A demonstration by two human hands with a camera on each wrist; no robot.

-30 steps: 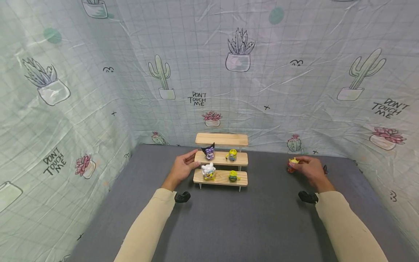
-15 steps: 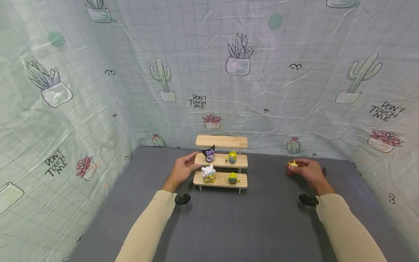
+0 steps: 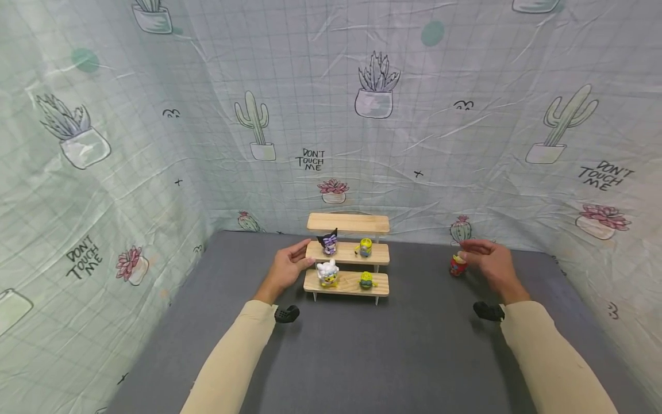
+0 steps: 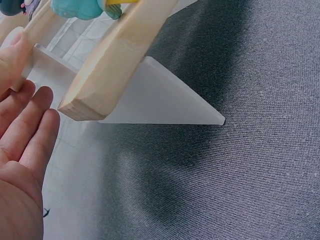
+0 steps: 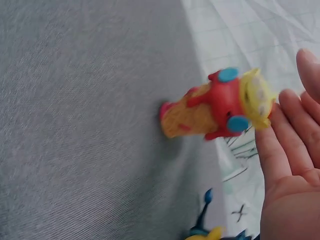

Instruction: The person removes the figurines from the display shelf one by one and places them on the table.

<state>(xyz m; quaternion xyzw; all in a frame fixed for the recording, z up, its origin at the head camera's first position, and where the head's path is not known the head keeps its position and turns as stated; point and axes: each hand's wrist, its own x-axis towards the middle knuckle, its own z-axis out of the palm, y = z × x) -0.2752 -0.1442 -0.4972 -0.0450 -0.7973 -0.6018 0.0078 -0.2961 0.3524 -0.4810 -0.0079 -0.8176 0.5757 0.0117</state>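
At the left end of the three-step wooden display stand (image 3: 349, 221), my left hand (image 3: 285, 269) holds the middle shelf's end between thumb and fingers. The left wrist view shows the thumb against the wood (image 4: 95, 95) and several fingers extended below. To the right, a small red figurine with a yellow top (image 3: 457, 264) stands upright on the table. My right hand (image 3: 493, 267) is beside it, fingers extended. In the right wrist view, thumb and fingers lie apart, close to the red figurine (image 5: 222, 107) but not wrapped round it.
On the stand's middle shelf are a black-and-purple figurine (image 3: 329, 242) and a yellow one (image 3: 365, 247). The lowest shelf bears a white-and-yellow figurine (image 3: 327, 273) and a yellow-green one (image 3: 366, 280). A dark blue figure (image 5: 205, 227) shows partly near my right hand. Printed cloth (image 3: 289, 57) encloses the grey table.
My right hand has let go of the red figurine and drawn slightly away, so more of it shows. My left hand stays at the stand. The head view has shifted a little.
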